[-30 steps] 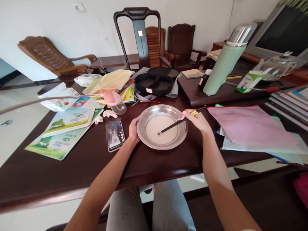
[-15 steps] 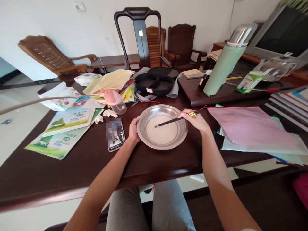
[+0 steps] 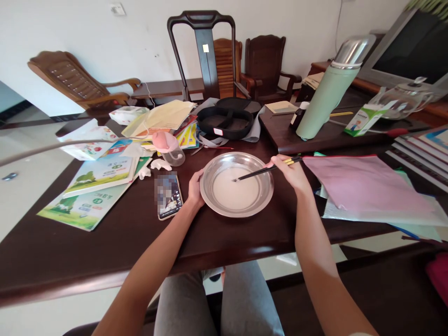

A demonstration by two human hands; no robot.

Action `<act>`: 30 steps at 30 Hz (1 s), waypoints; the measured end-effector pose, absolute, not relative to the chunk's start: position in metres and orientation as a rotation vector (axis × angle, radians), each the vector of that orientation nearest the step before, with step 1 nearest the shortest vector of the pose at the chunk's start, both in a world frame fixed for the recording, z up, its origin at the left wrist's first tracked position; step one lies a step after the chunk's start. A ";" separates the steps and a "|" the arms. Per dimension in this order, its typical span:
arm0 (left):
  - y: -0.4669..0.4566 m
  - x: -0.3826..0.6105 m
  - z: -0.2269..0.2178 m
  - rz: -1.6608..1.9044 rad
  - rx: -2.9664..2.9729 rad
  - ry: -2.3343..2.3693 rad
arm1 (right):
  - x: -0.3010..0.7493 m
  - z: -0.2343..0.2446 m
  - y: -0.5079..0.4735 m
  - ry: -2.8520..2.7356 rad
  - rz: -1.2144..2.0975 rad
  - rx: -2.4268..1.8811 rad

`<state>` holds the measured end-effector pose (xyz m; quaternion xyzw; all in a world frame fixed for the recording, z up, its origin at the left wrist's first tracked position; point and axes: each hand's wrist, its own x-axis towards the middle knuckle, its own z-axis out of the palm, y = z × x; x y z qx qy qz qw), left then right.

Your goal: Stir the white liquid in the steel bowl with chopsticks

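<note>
A round steel plate [image 3: 210, 201] with a thin white liquid in it sits on the dark wooden table [image 3: 105, 242] in front of me. My left hand [image 3: 195, 189] grips the plate's left rim. My right hand [image 3: 292, 172] is closed on a pair of dark chopsticks [image 3: 261, 172] with yellow ends. Their tips dip into the liquid near the plate's middle.
A phone [image 3: 168, 196] lies just left of the plate. Books [image 3: 94, 186], papers and a pink-lidded cup [image 3: 170, 147] crowd the left side. A black lunch box [image 3: 226, 121] lies behind the plate. A green thermos [image 3: 327, 93], a pink folder [image 3: 367, 186] and a glass kettle [image 3: 402, 98] stand on the right.
The chopstick tips swept from the plate's near middle to its upper left and then back towards the right. My right hand shifted slightly right. My left hand stayed on the rim.
</note>
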<state>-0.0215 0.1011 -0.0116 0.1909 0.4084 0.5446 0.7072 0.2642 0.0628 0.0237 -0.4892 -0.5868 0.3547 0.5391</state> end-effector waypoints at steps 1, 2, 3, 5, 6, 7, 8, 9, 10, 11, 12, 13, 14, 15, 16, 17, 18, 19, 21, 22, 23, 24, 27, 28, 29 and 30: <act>0.101 -0.022 -0.012 1.205 0.427 0.900 | 0.265 0.024 0.062 -1.362 0.832 -1.168; 0.102 -0.022 -0.013 1.202 0.431 0.896 | 0.266 0.023 0.062 -1.353 0.842 -1.169; 0.102 -0.023 -0.014 1.202 0.434 0.895 | 0.265 0.023 0.062 -1.369 0.870 -1.167; 0.102 -0.023 -0.014 1.207 0.439 0.898 | 0.263 0.023 0.062 -1.457 0.939 -1.158; 0.102 -0.023 -0.014 1.214 0.439 0.900 | 0.262 0.023 0.062 -1.504 0.961 -1.150; 0.102 -0.022 -0.014 1.221 0.438 0.904 | 0.261 0.023 0.062 -1.534 0.966 -1.143; 0.102 -0.022 -0.014 1.227 0.437 0.907 | 0.261 0.023 0.062 -1.541 0.953 -1.140; 0.102 -0.022 -0.014 1.230 0.435 0.909 | 0.262 0.023 0.062 -1.521 0.925 -1.143; 0.102 -0.021 -0.014 1.229 0.434 0.909 | 0.263 0.023 0.062 -1.483 0.890 -1.151; 0.102 -0.021 -0.013 1.226 0.433 0.908 | 0.264 0.024 0.062 -1.438 0.857 -1.159; 0.102 -0.021 -0.013 1.219 0.433 0.906 | 0.265 0.024 0.061 -1.404 0.836 -1.164; 0.101 -0.021 -0.013 1.212 0.433 0.905 | 0.265 0.025 0.060 -1.389 0.832 -1.165; 0.101 -0.021 -0.013 1.209 0.433 0.903 | 0.264 0.025 0.060 -1.398 0.848 -1.161; 0.101 -0.021 -0.014 1.208 0.433 0.902 | 0.262 0.026 0.060 -1.427 0.878 -1.151; 0.102 -0.022 -0.015 1.210 0.435 0.898 | 0.259 0.026 0.060 -1.470 0.915 -1.139; 0.102 -0.022 -0.016 1.214 0.438 0.890 | 0.257 0.026 0.060 -1.514 0.947 -1.128; 0.102 -0.022 -0.017 1.221 0.441 0.878 | 0.255 0.026 0.061 -1.548 0.964 -1.119; 0.103 -0.022 -0.018 1.230 0.443 0.865 | 0.254 0.025 0.062 -1.564 0.961 -1.118; 0.104 -0.022 -0.021 1.241 0.433 0.846 | 0.257 0.023 0.063 -1.525 0.895 -1.138; 0.105 -0.022 -0.022 1.244 0.422 0.842 | 0.260 0.022 0.063 -1.476 0.851 -1.152; 0.106 -0.022 -0.024 1.244 0.409 0.842 | 0.264 0.020 0.063 -1.423 0.812 -1.163; 0.106 -0.022 -0.025 1.240 0.398 0.844 | 0.267 0.019 0.063 -1.379 0.788 -1.168; 0.108 -0.022 -0.026 1.243 0.388 0.852 | 0.265 0.019 0.063 -1.382 0.840 -1.153; 0.109 -0.021 -0.026 1.252 0.392 0.850 | 0.260 0.020 0.064 -1.425 0.880 -1.144; 0.110 -0.021 -0.026 1.262 0.398 0.848 | 0.255 0.022 0.065 -1.480 0.927 -1.135; 0.110 -0.021 -0.026 1.271 0.404 0.846 | 0.250 0.024 0.067 -1.522 0.950 -1.124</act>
